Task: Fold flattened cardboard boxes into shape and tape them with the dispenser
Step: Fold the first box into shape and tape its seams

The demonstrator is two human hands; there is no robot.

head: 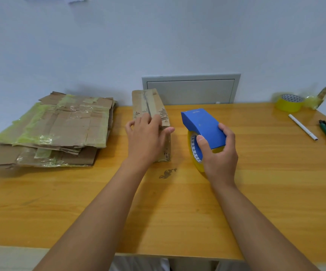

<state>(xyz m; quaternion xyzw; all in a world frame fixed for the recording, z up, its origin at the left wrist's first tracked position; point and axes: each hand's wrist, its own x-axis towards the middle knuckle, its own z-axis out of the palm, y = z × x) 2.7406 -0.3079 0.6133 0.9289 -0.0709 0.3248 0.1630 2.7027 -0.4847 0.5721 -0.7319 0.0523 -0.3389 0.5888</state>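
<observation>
Two hands on the wooden surface [177, 208]. Right hand [220, 155] grips the blue tape dispenser [202, 126], just right of the folded cardboard box [150, 106]. Left hand [145, 133] presses its flaps closed, fingers flat. Advice: keep the seam tight, start tape at the far edge. Flattened boxes [60, 126] stacked far left.

Faint pale lettering on the top of the blue tape dispenser [203, 126], near its far end, at about 1 o'clock from the frame centre; too small and blurred to read. Repeated blue triangular marks on the white core of the yellow tape roll [195, 151] inside it, and similar dark marks on the core of the spare tape roll [289, 103] at 2 o'clock; no legible words.
</observation>
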